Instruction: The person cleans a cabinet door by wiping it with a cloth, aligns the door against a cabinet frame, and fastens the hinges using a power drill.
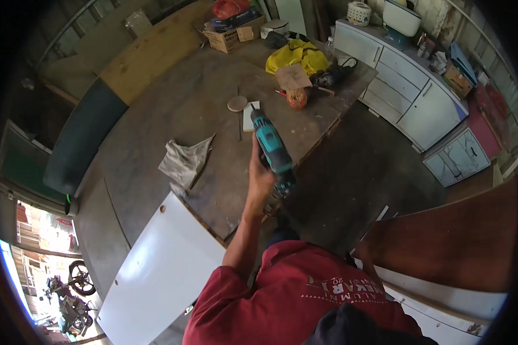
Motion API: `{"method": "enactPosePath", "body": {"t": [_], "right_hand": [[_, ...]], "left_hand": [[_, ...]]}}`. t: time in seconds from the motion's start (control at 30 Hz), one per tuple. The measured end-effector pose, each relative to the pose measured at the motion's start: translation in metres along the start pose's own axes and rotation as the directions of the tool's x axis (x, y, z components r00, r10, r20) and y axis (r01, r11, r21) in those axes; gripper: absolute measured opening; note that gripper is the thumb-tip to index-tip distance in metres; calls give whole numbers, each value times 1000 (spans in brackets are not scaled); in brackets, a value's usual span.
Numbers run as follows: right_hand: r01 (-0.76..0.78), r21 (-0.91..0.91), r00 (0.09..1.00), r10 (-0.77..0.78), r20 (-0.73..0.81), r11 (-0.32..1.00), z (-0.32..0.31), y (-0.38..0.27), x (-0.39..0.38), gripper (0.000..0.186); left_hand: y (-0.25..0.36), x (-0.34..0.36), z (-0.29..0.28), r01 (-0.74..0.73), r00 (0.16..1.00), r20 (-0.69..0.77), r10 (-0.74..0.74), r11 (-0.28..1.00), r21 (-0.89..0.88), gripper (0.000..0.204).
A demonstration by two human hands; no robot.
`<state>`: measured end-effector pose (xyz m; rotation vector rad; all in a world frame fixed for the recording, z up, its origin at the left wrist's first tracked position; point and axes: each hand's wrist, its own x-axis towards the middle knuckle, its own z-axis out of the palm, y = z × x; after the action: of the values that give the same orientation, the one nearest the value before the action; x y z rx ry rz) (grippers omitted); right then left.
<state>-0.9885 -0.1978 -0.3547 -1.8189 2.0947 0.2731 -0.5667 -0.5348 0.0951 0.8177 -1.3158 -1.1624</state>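
Observation:
My left hand is closed round a teal and black cordless drill, which slants up and to the left over the workbench. The drill's nose overlaps a small white rectangular piece; whether they touch I cannot tell. Beside that piece are a round wooden disc and a thin dark rod. A crumpled pale cloth lies left of my hand. Nearer, a large white panel with small round holes rests at the bench's near edge. My right hand does not show.
A yellow bag and an orange object sit toward the bench's far right. Cardboard boxes stand at the back. White cabinets line the right wall, with a brown board lower right. A motorcycle is lower left.

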Motion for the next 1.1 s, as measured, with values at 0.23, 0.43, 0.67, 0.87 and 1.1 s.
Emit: {"method": "enactPosePath", "body": {"t": [0.23,0.43,0.67,0.87,1.1], "right_hand": [[-556,361,790,341,510,748,-53,-40,-32,26],[-610,455,776,375,506,648,-103,-42,30,28],[-529,468,829,314,463,708,-177,13,158,31],[-363,483,908,185,377,797,-287,99,307,34],[-386,668,912,156,379,636,-357,164,485,39]], "left_hand": [[-69,235,-78,-136,988,-70,136,991,-7,95],[-147,381,-69,-23,993,-113,10,993,-116,99],[-247,461,-89,-74,965,-251,72,997,3,101],[-267,469,-86,31,966,-256,29,973,228,91],[-205,391,-88,44,799,-472,374,745,665,71]]}}
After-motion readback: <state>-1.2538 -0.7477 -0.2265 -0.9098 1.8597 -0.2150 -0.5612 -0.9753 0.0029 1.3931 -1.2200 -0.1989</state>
